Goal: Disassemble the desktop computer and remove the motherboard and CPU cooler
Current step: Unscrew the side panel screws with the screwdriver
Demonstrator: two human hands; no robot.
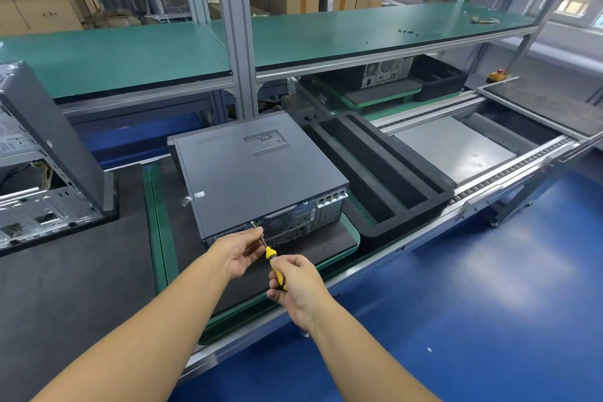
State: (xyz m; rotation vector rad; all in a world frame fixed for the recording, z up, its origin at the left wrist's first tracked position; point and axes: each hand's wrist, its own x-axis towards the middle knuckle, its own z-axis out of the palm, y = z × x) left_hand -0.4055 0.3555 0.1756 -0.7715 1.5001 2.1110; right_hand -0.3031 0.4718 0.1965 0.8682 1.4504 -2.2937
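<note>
My right hand (295, 281) grips the yellow screwdriver (270, 254) by its handle; my left hand (239, 253) pinches its shaft at the rear panel of the computer case (257, 173), which faces the green tray's (160, 222) near edge.

The desktop computer (257, 173) lies flat on a pallet (160, 238), with an opened case (42, 153) to its left, a foam tray (401, 192) just beside it on the right, a screwdriver (272, 259) before its near face, and behind it a shelf (130, 55) with a second computer (386, 70) underneath, farther right.
</note>
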